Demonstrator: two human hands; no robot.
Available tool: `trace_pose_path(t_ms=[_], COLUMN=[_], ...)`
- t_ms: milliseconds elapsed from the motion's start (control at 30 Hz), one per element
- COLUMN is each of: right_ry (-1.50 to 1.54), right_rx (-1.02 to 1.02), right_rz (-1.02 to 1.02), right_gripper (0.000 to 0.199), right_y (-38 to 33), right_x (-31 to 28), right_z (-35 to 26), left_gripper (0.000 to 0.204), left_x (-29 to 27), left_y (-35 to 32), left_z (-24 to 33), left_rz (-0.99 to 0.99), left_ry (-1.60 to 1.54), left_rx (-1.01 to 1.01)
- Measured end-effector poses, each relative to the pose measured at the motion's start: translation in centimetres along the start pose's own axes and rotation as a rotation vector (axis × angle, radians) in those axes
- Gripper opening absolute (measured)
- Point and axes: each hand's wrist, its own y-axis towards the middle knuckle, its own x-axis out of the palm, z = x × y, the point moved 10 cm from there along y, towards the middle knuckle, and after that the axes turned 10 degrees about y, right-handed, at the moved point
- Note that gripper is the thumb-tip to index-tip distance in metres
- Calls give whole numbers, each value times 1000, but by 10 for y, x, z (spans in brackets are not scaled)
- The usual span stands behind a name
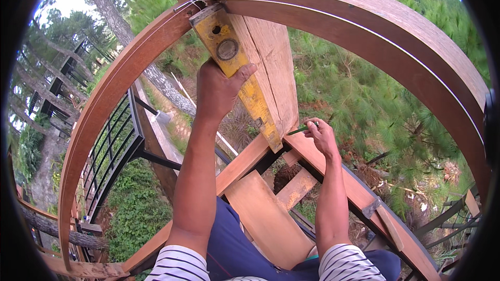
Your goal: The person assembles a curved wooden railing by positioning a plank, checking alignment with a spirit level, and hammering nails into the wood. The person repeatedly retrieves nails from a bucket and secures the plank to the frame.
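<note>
My left hand [216,88] is wrapped around a worn yellow spirit level [226,39]. The level lies along the face of a thick wooden post [271,47], its lower end at the corner where two wooden beams meet. Near that corner, my right hand [324,138] pinches a thin green pencil [299,130], which points left at the foot of the post. Whether the tip touches the wood, I cannot tell. Along the post runs a long dark crack. A white string [333,13] passes by the top of the level and stretches over the curved beams.
Curved wooden beams [364,26] arch out on both sides. A hammer [388,224] rests on the right-hand beam [349,187]. Between my legs lies a wide board [265,218], with gaps beside it showing ground below. Black metal railing [112,151] stands at left, trees beyond.
</note>
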Motion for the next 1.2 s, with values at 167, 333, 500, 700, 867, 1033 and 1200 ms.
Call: trace_pose_path(t_ms=[167, 333, 500, 700, 867, 1033, 1200], right_ry=[105, 134, -54, 6, -101, -113, -109], right_rx=[47, 63, -40, 30, -109, -41, -38], right_rz=[-113, -130, -167, -131, -132, -151, -136], right_gripper=[26, 26, 24, 24, 25, 24, 23], right_y=[-4, -5, -9, -10, 1, -11, -3], right_x=[20, 26, 35, 34, 35, 42, 41], right_z=[17, 34, 51, 57, 59, 73, 55], left_gripper=[25, 25, 27, 28, 28, 28, 27], left_x=[2, 7, 11, 9, 14, 12, 6], left_y=[-3, -3, -5, -8, -4, -12, -8], left_z=[-4, -2, -1, -4, -8, -13, -8], left_rz=[14, 1, -11, -6, 21, 17, 17], left_ry=[31, -3, -33, 25, -9, 1, 51], left_rx=[-14, -9, -10, -1, 14, -29, -16])
